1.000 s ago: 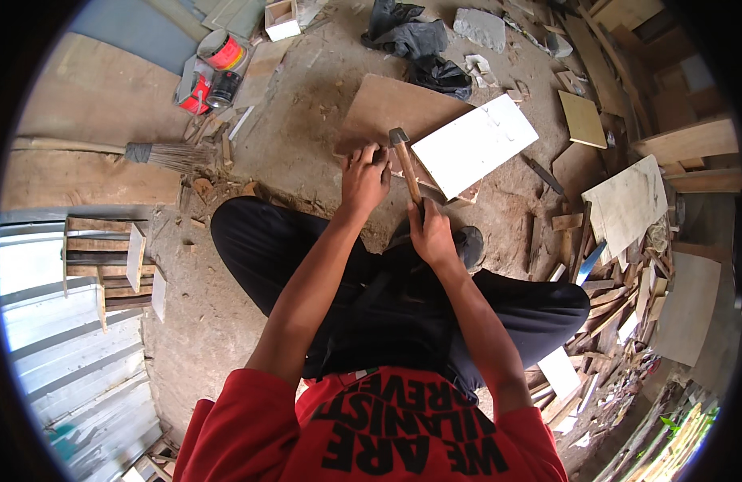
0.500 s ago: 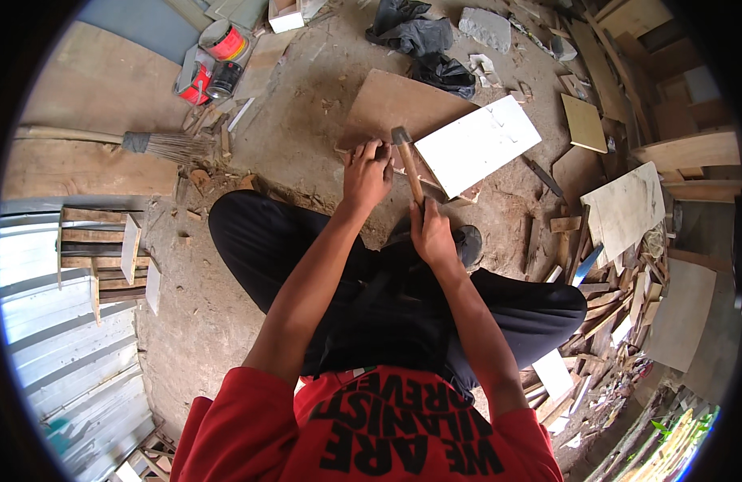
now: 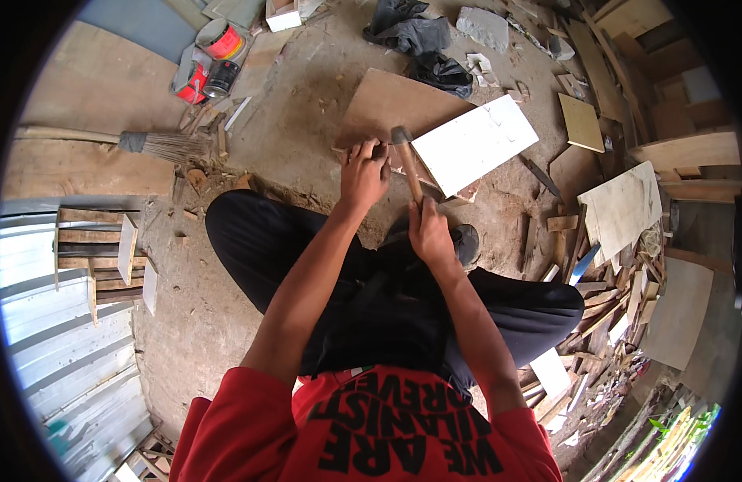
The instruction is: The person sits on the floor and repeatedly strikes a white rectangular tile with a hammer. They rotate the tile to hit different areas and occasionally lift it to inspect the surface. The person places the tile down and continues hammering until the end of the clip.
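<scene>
My right hand [image 3: 429, 235] grips the wooden handle of a hammer [image 3: 406, 161], whose metal head is just above a small wooden piece [image 3: 399, 165] on the dirt floor. My left hand [image 3: 363, 173] pinches something small at that piece, right beside the hammer head; what it holds is too small to tell. A white board [image 3: 475, 143] lies tilted just right of the hammer, and a brown board [image 3: 387, 104] lies behind it. I sit cross-legged in black trousers.
A broom [image 3: 130, 143] lies at the left. Red tins [image 3: 214, 56] stand at the upper left. Dark cloth [image 3: 411, 36] lies at the top. Wood offcuts and panels [image 3: 624, 205] pile up on the right. A small wooden frame [image 3: 106, 257] sits at the left.
The view has shifted slightly; the hammer head has come down a little closer to the wooden piece. My left hand stays at the piece.
</scene>
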### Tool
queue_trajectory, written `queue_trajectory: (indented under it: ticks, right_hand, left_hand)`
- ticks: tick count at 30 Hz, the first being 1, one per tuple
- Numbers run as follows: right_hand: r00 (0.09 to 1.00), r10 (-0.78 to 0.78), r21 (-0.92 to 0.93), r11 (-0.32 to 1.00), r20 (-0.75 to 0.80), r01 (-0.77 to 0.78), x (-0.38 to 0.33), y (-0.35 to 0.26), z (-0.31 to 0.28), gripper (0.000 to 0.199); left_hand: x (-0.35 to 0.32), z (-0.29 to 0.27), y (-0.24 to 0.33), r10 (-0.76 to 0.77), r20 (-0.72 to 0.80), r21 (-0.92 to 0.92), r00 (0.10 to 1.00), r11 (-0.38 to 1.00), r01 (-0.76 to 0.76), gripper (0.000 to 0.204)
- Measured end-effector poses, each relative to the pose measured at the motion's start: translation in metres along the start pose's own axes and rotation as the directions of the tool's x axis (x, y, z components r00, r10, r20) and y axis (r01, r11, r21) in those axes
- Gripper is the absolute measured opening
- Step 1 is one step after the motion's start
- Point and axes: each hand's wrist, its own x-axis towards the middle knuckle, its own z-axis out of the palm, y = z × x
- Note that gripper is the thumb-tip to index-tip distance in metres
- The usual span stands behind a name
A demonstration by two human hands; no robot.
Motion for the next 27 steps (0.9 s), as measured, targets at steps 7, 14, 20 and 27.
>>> queue_trajectory:
  ticks: [7,14,20,27]
  right_hand:
    - [0.998,0.069,0.041,0.997,0.007,-0.069,-0.005,0.003,-0.004,0.026]
    - [0.994,0.075,0.060,0.996,-0.082,-0.070,-0.011,-0.007,-0.032,0.028]
    - [0.974,0.154,0.163,0.978,-0.169,-0.126,-0.039,-0.020,-0.062,0.032]
    - [0.886,0.415,0.324,0.884,-0.207,-0.338,-0.100,-0.002,-0.084,0.033]
  left_hand:
    - [-0.002,0.003,-0.005,-0.018,-0.007,-0.019,1.000,1.000,0.018,0.029]
    - [0.020,0.016,-0.014,-0.176,0.036,-0.161,0.984,0.970,0.180,0.014]
    - [0.033,0.022,-0.009,-0.326,-0.060,-0.447,0.944,0.854,0.266,0.013]
    - [0.164,0.016,0.054,-0.236,-0.077,-0.561,0.969,0.813,0.153,0.016]
